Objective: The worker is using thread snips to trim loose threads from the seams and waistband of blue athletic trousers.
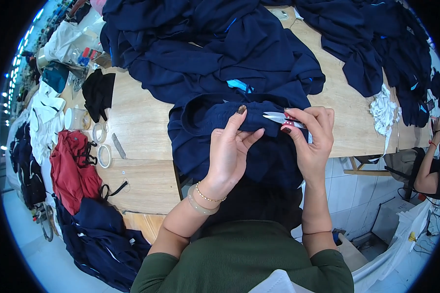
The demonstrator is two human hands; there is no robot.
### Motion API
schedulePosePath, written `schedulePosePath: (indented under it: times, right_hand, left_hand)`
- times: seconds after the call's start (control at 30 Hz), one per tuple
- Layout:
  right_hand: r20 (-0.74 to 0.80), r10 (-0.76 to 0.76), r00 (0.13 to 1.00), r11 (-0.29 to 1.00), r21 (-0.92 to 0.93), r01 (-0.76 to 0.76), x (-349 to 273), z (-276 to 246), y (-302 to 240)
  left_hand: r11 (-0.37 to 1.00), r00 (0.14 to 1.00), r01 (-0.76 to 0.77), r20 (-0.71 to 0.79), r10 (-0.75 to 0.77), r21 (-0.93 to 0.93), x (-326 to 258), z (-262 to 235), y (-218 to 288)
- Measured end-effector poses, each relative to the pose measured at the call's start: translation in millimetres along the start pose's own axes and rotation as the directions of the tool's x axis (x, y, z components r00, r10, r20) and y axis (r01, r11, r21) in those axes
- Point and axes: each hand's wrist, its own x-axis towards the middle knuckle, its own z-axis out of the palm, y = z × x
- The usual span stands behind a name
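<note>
Two hands meet over one fold of dark blue cloth near the middle of the frame. The left hand [228, 149] pinches the navy garment [215, 122] at its rolled edge, thumb up and fingers curled beneath, so the hem stands raised off the wooden surface [142, 122]. Just to the right of it, the right hand [312, 136] is closed around a pair of thread snips [278, 117], whose pale blades point leftward, toward the left thumb.

What matters most is that line: the snips lie almost level across the frame, their tips close beside the pinched hem but apart from the left fingertips. The hem runs left to right as well, so blades and edge are near parallel. The right hand is nearer the cutting spot; the left only holds the cloth taut.

More navy garments [220, 44] are heaped above, and a red garment [73, 171] hangs at lower left.
</note>
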Motion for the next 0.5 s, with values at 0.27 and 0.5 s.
schedulePosePath:
  times: [0.27,0.5]
  right_hand:
    - [-0.004,-0.040,0.999,0.998,-0.058,0.040,-0.9,0.2,-2.0]
    - [-0.027,-0.046,0.999,0.998,-0.048,0.045,-2.8,3.7,2.8]
  left_hand:
    - [1.000,1.000,-0.003,-0.015,0.003,0.006,-2.2,3.9,0.1]
    - [1.000,1.000,-0.014,-0.012,0.014,0.009,-2.2,2.0,-0.4]
